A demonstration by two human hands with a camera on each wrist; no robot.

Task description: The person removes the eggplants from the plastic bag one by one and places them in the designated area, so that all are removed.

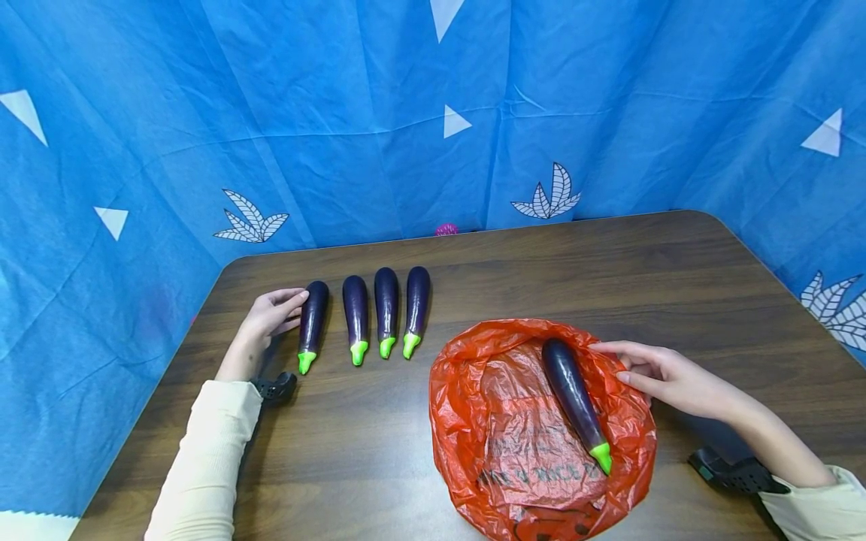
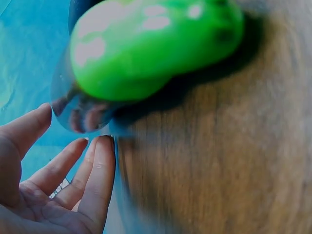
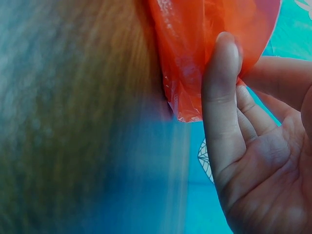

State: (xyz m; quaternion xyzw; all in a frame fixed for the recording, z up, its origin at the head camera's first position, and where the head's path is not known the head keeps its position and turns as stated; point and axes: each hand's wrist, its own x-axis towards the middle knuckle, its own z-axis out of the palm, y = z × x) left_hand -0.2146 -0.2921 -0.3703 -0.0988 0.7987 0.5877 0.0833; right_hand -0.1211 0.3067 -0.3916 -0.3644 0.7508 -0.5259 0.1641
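Observation:
My left hand is at the upper left side of the leftmost eggplant, thumb and fingertips at its skin. In the left wrist view that eggplant's bright green stem end looms close, and the fingers are fairly straight, not wrapped round it. On the right, my right hand pinches the rim of a red plastic bag between thumb and fingers; the right wrist view shows the thumb over the red film. Inside the wide-mouthed bag lies one eggplant, its stem toward me.
Three more eggplants, a left one, a middle one and a right one, lie in a row on the brown wooden table, stems toward me. A blue patterned cloth hangs behind and at both sides.

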